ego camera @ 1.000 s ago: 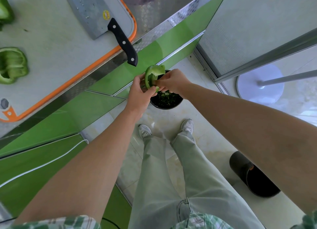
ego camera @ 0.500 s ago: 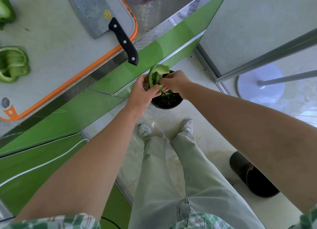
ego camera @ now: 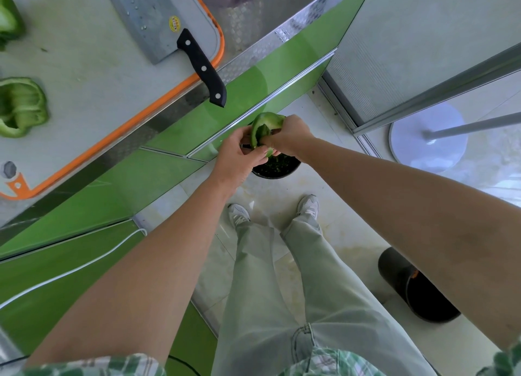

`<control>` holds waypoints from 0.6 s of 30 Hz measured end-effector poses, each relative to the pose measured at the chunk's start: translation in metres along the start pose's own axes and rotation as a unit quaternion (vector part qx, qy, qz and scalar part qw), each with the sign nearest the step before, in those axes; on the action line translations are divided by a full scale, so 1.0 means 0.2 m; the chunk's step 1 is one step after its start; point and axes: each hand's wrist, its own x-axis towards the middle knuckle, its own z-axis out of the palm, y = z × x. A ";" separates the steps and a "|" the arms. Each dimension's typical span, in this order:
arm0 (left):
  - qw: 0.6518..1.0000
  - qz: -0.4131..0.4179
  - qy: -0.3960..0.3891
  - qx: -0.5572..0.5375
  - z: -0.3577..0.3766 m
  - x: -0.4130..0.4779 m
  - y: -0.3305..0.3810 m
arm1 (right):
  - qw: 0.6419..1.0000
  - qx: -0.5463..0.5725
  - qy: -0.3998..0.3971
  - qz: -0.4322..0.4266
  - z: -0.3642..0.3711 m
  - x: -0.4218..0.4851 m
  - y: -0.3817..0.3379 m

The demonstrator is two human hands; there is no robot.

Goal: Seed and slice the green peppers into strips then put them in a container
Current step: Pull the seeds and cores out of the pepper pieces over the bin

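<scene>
**Seeding goes on over the scrap bin**

The person stands back from the counter with both arms stretched down over the round black bin (ego camera: 277, 169) on the floor, which is dark inside with green scraps. Between the hands, directly above the bin's far rim, is the curved, glossy green pepper half (ego camera: 265, 121).

Over the last second little has shifted, but the grip has tightened. The left hand (ego camera: 236, 152) has its fingers and thumb wrapped round the lower edge of the pepper, and the right hand (ego camera: 290, 136) has pushed its curled fingers further into the hollow, so the shell looks more folded than it did. I take that as pith and seeds being pulled loose to fall into the bin. Whether anything has come free, I cannot tell.

So this piece is not ready for slicing yet. On the grey cutting board with an orange rim (ego camera: 112, 133), another opened green pepper piece (ego camera: 22, 105) lies untouched. The broad steel cleaver with a black handle (ego camera: 158, 17) rests at the board's corner, its handle sticking out past the counter edge. No container for strips is in sight.
</scene>
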 end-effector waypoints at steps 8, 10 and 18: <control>1.000 -0.026 0.009 0.006 -0.01 0.02 -0.02 | 0.998 -0.025 -0.041 -0.045 -0.05 -0.02 0.02; 0.999 -0.039 0.017 -0.012 -0.02 0.02 -0.02 | 0.997 0.050 -0.039 -0.040 -0.06 -0.03 0.03; 0.997 -0.055 0.040 -0.042 -0.03 0.02 -0.03 | 0.993 0.083 -0.056 -0.066 -0.03 -0.03 0.04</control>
